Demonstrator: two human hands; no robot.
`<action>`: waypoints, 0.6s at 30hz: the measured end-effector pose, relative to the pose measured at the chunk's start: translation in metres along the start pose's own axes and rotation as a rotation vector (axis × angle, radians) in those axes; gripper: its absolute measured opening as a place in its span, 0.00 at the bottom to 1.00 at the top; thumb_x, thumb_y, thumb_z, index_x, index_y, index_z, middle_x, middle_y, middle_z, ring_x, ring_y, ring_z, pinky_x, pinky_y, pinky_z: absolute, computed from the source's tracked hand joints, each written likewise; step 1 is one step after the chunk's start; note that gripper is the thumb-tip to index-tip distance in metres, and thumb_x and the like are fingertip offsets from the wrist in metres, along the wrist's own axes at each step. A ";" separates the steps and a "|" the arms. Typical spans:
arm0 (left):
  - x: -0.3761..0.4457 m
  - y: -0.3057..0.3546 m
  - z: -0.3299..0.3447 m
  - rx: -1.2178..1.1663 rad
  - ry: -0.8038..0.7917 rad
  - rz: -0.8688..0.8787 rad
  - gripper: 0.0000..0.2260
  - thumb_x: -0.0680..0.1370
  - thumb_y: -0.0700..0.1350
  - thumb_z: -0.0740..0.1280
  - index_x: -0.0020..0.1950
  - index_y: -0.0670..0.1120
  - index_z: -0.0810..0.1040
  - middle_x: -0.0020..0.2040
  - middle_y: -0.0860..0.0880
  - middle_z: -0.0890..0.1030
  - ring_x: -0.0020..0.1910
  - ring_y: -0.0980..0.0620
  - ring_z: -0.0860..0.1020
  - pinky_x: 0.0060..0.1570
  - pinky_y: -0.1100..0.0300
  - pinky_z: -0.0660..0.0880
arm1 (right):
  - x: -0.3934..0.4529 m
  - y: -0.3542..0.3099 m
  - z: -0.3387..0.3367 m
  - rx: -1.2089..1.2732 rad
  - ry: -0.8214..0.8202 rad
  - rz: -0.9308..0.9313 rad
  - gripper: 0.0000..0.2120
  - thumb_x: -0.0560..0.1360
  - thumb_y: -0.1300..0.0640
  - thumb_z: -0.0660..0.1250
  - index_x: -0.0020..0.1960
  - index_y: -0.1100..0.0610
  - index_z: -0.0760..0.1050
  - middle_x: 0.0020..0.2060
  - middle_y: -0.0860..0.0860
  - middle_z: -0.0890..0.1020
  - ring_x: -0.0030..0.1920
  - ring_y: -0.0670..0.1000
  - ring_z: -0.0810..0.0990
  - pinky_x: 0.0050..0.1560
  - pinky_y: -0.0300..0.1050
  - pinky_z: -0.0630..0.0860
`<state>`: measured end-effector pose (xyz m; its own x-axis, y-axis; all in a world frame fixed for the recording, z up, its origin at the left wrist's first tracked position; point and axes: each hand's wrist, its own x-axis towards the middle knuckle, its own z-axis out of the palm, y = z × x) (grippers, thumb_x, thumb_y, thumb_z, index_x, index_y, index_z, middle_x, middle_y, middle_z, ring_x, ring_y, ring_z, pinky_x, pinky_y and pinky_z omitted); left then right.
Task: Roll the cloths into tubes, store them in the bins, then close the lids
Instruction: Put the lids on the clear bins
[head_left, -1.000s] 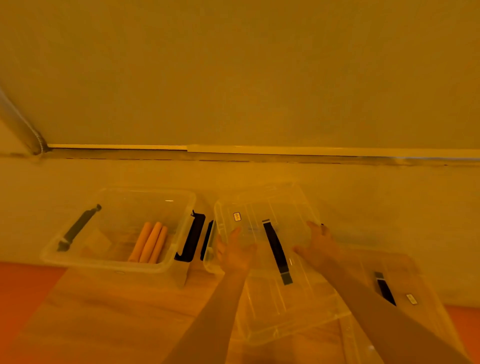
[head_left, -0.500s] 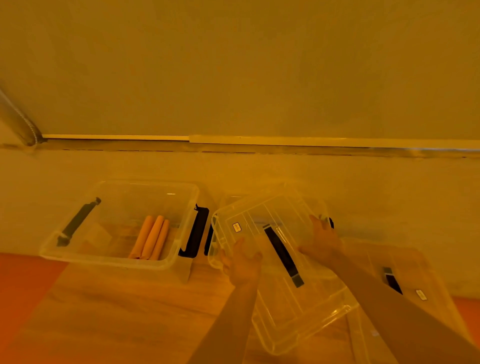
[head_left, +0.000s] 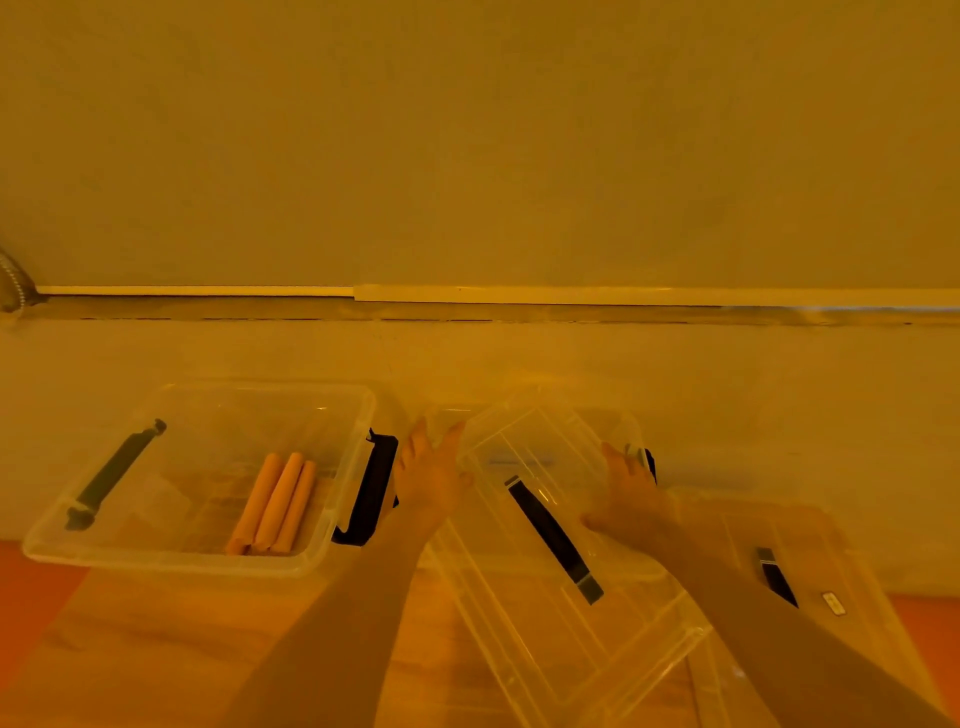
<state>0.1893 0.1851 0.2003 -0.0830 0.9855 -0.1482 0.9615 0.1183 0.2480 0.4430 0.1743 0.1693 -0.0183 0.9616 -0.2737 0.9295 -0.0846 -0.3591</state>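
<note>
- Left bin (head_left: 332, 415) sat open on the wooden table (head_left: 156, 639), three rolled orange cloths (head_left: 275, 506) lying side by side on its floor, toward its right side.
- Black latch handles on both ends of that bin: one (head_left: 117, 473) on the left rim, one (head_left: 371, 488) on the right, hanging outside.
- Clear lid (head_left: 545, 519) with a black centre handle (head_left: 553, 538) was tilted over the middle bin (head_left: 623, 423), skewed, not seated on the rim.
- Left hand (head_left: 428, 478) was at the lid's left far corner, fingers straight and spread, touching the edge.
- Right hand (head_left: 626, 499) was on the lid's right side, fingers curled over the edge, gripping it.
- Second lid (head_left: 831, 597) lay flat to the right, partly under the right forearm, black handle (head_left: 774, 577) showing.
- Small white sticker (head_left: 832, 604) on that second lid; print too small to read.
- No other writing legible; the middle bin's contents couldn't be made out through the lid.
</note>
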 end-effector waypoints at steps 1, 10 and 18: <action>0.008 0.000 -0.003 0.032 -0.043 0.042 0.36 0.77 0.58 0.66 0.78 0.59 0.48 0.78 0.41 0.44 0.77 0.38 0.45 0.73 0.42 0.52 | 0.001 -0.001 -0.001 0.000 -0.010 -0.017 0.52 0.70 0.46 0.74 0.78 0.54 0.41 0.77 0.57 0.51 0.77 0.60 0.49 0.71 0.59 0.60; 0.020 0.001 0.013 0.158 -0.279 0.197 0.44 0.71 0.67 0.67 0.78 0.59 0.44 0.78 0.41 0.38 0.76 0.35 0.41 0.72 0.38 0.46 | 0.016 -0.007 -0.010 -0.116 -0.051 -0.130 0.50 0.70 0.46 0.73 0.78 0.55 0.43 0.76 0.55 0.57 0.76 0.59 0.54 0.75 0.60 0.52; 0.010 -0.007 0.025 0.162 -0.299 0.160 0.40 0.72 0.67 0.66 0.77 0.61 0.48 0.78 0.42 0.42 0.76 0.36 0.46 0.69 0.35 0.56 | 0.014 -0.010 -0.002 -0.124 -0.046 -0.131 0.45 0.71 0.47 0.73 0.78 0.53 0.49 0.75 0.53 0.59 0.75 0.56 0.59 0.73 0.53 0.58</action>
<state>0.1884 0.1913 0.1734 0.1287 0.9080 -0.3988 0.9871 -0.0787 0.1393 0.4345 0.1892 0.1708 -0.1559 0.9493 -0.2731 0.9562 0.0758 -0.2826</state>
